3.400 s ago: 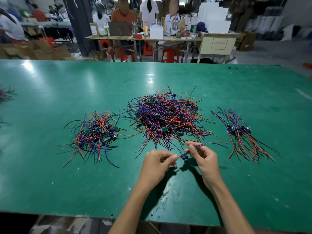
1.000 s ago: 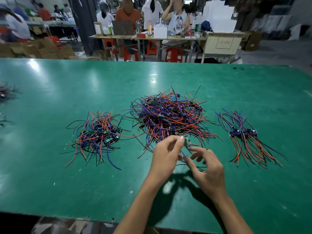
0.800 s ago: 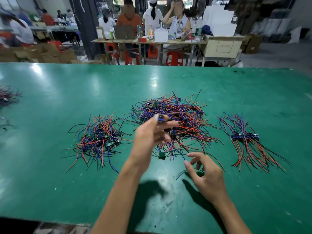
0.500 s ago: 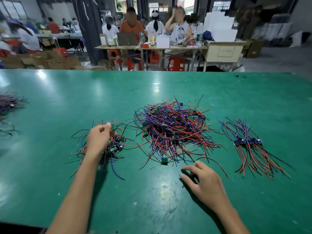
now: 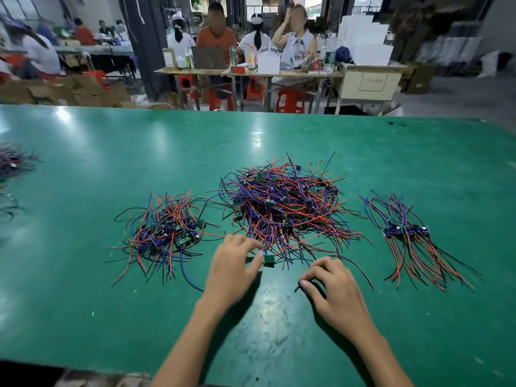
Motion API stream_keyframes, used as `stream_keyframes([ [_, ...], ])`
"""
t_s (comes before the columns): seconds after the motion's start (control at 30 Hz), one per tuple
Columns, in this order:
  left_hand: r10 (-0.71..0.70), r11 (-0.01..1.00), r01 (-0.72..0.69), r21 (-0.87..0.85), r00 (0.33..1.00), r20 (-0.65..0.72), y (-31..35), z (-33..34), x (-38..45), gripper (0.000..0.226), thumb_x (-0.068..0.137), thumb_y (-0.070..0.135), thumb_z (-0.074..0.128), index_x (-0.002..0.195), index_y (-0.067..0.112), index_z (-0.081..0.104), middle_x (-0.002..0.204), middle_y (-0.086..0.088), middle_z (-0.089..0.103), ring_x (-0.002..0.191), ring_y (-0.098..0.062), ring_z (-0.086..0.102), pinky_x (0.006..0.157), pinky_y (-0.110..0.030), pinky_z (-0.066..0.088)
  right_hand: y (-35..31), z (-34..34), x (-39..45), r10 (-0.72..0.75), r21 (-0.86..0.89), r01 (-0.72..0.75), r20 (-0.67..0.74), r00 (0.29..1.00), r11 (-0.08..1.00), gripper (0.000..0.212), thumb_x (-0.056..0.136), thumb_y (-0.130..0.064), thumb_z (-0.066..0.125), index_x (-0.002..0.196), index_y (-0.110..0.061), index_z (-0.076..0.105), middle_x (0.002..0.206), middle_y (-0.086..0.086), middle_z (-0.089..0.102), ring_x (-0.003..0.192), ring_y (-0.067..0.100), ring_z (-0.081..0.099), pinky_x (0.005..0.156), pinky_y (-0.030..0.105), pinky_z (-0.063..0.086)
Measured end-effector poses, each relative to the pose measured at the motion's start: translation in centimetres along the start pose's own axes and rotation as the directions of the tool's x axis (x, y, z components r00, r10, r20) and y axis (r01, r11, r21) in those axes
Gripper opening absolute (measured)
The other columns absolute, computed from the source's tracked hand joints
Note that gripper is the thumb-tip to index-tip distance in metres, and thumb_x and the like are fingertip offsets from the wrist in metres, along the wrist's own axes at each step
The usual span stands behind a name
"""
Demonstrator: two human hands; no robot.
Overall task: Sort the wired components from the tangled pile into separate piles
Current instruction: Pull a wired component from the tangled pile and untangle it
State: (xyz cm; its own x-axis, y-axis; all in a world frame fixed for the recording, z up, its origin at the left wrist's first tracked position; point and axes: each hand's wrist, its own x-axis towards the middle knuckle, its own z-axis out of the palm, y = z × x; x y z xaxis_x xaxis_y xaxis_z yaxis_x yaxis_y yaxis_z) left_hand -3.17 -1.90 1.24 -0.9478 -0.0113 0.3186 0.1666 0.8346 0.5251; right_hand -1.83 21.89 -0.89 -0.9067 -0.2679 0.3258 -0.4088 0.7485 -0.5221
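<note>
A big tangled pile (image 5: 284, 203) of red, blue and black wired components lies mid-table. A smaller sorted pile (image 5: 164, 233) with green boards sits to its left. A neater sorted pile (image 5: 407, 236) with blue parts lies to its right. My left hand (image 5: 234, 268) hovers at the tangle's near edge, fingers spread, its fingertips right next to a small green board (image 5: 269, 259); nothing is held. My right hand (image 5: 332, 286) rests on the table in front of the tangle, fingers curled over a thin black wire (image 5: 360, 270), thumb and forefinger pinched at its end.
The green table (image 5: 111, 317) stretches wide around the piles. More wired parts (image 5: 14, 163) lie at the far left edge. Beyond the far edge, people sit at wooden tables with red stools and cardboard boxes.
My left hand carried a component to the left pile, let it go there, and came back to the tangle's near edge. My right hand stayed low on the table by the black wire.
</note>
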Motion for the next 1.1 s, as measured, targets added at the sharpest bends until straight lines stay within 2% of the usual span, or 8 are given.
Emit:
stream_keyframes([
  [0.2,0.035,0.998,-0.035,0.047,0.999,-0.003,2.1,3.5,-2.2,0.025,0.098,0.039,0.056,0.121,0.032,0.062,0.111,0.009,0.059,0.106,-0.016,0.05,0.089,-0.033,0.036,0.0,0.0,0.1,-0.055,-0.033,0.052,-0.104,0.993,0.998,0.01,0.097,-0.018,0.065,0.089,-0.022,0.062,0.092,-0.016,0.059,0.088,0.013,0.053,0.078,0.035,0.047],
  [0.4,-0.017,0.995,0.014,-0.098,0.999,-0.027,2.6,3.3,-2.6,0.02,0.093,0.044,0.067,0.107,0.031,0.071,0.099,0.015,0.065,0.098,-0.01,0.057,0.091,-0.032,0.04,-0.5,-0.1,-0.5,-0.094,0.09,0.134,-0.361,0.928,0.987,0.013,0.1,-0.026,0.053,0.097,-0.017,0.062,0.093,-0.011,0.06,0.089,0.009,0.054,0.081,0.019,0.043],
  [0.57,-0.072,0.936,0.027,-0.35,0.991,-0.116,3.2,3.0,-2.8,0.014,0.087,0.036,0.076,0.1,0.034,0.074,0.094,0.021,0.065,0.095,0.001,0.058,0.086,-0.034,0.051,-0.2,0.5,-0.1,0.03,-0.081,-0.056,-0.29,0.957,0.995,0.004,0.093,-0.02,0.064,0.096,-0.021,0.066,0.096,-0.009,0.065,0.095,0.016,0.056,0.085,0.035,0.044],
  [0.67,-0.039,0.961,-0.029,-0.277,0.97,-0.238,3.7,2.6,-2.8,0.016,0.08,0.045,0.08,0.094,0.039,0.075,0.105,0.021,0.054,0.102,0.002,0.047,0.088,-0.026,0.04,-0.3,0.4,0.1,0.088,-0.131,-0.129,-0.285,0.955,0.983,0.016,0.094,-0.039,0.056,0.095,-0.03,0.069,0.1,-0.016,0.063,0.099,0.011,0.052,0.084,0.032,0.028],
  [0.77,0.09,0.978,-0.132,-0.158,0.965,-0.247,4.4,2.3,-2.5,0.016,0.074,0.044,0.084,0.087,0.036,0.077,0.119,0.017,0.059,0.11,-0.003,0.047,0.089,-0.029,0.028,-0.5,0.1,0.1,0.025,-0.119,-0.056,-0.25,0.968,0.991,0.031,0.098,-0.053,0.043,0.098,-0.038,0.07,0.101,-0.024,0.062,0.099,0.003,0.049,0.081,0.032,0.022],
  [0.93,0.207,0.958,-0.226,-0.177,0.971,-0.12,5.2,3.0,-3.2,0.012,0.078,0.03,0.084,0.079,0.024,0.074,0.087,0.012,0.072,0.084,-0.013,0.066,0.09,-0.032,0.024,-0.1,-0.4,0.4,0.141,0.385,-0.109,-0.057,0.988,0.917,0.022,0.083,-0.068,0.06,0.096,-0.053,0.071,0.093,-0.027,0.068,0.079,0.001,0.062,0.069,0.012,0.041],
  [1.0,0.231,0.956,-0.251,-0.154,0.964,-0.134,5.4,3.4,-3.5,0.013,0.077,0.023,0.085,0.076,0.022,0.072,0.084,0.011,0.071,0.075,-0.015,0.065,0.086,-0.032,0.029,0.1,-0.4,0.4,0.182,0.484,-0.138,-0.044,0.982,0.864,0.021,0.08,-0.059,0.075,0.096,-0.046,0.074,0.088,-0.017,0.074,0.072,0.003,0.067,0.065,0.015,0.05],
  [1.1,0.25,0.949,-0.276,-0.154,0.954,-0.167,5.8,3.7,-3.7,0.016,0.076,0.012,0.086,0.073,0.019,0.072,0.085,0.011,0.071,0.074,-0.016,0.064,0.075,-0.034,0.039,0.7,-0.2,0.4,0.227,0.599,-0.189,0.011,0.974,0.778,0.025,0.082,-0.03,0.085,0.103,-0.038,0.074,0.086,-0.007,0.078,0.081,0.008,0.074,0.077,0.026,0.059],
])
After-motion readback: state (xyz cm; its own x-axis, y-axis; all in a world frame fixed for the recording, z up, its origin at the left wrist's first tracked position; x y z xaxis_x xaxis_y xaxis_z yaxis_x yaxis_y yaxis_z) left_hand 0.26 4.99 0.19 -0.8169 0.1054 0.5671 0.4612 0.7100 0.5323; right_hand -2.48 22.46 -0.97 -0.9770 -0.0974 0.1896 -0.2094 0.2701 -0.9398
